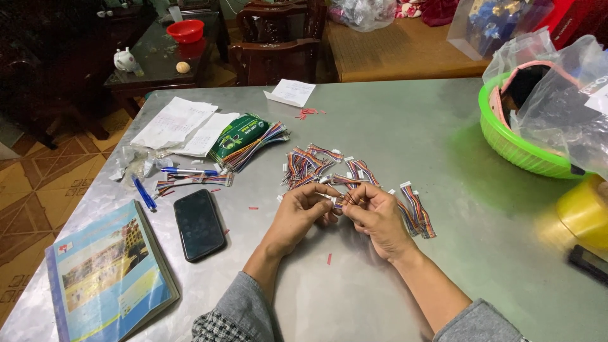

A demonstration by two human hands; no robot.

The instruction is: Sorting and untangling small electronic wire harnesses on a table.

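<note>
Pinching a small bundle of coloured wires (340, 201) between them, the left hand (303, 212) and the right hand (375, 215) meet at the centre of the frame, just above the grey metal bench (392, 120). Each grip is closed on the bundle, fingers curled around it from either side. Just above the hands, more wire bundles (316, 166) lie scattered on the bench, and another lies just right of the right hand (415, 209). A black phone (199, 224) lies face up to the left of the left hand, with a notebook (111, 269) in the lower left of the frame. Blue pens (144, 193), papers (180, 123) and a green packet (237, 136) sit at the upper left. A green basket (506, 142) holding plastic bags stands at the right edge.
</note>
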